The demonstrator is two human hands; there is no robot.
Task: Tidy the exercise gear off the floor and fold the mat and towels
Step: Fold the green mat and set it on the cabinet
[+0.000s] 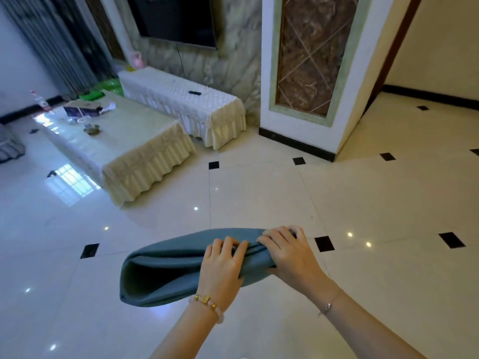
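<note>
A cloth-draped table [134, 141] stands before a covered cabinet [186, 104].

glossy tiled floor [259, 193], draped tables [145, 154]

No legible text or labels anywhere

Bright daylight; window glare and lamp specks on the glossy floor [259, 193]; edges bowed; left side blurred.
</note>
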